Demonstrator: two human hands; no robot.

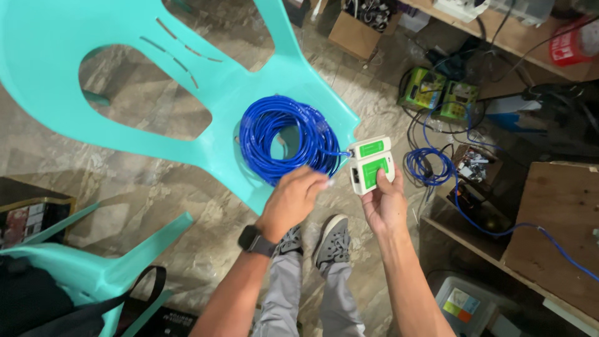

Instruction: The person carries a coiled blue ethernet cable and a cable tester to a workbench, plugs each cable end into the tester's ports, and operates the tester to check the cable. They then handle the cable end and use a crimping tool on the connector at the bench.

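My right hand (385,201) holds a white and green two-part cable tester (372,163) upright over the front corner of a turquoise plastic chair (206,81). A coil of blue network cable (282,136) lies on the chair seat, and one end of it runs into the tester's upper part. My left hand (293,200), with a dark watch on the wrist, pinches a clear plug on another cable end (329,183) right beside the tester's lower part.
A second turquoise chair (93,262) with a black bag strap stands at lower left. At right are a smaller blue cable coil (427,165), green boxes (440,93), a wooden board (555,231), cardboard boxes (357,34) and clutter. My shoes (331,240) rest on stone floor.
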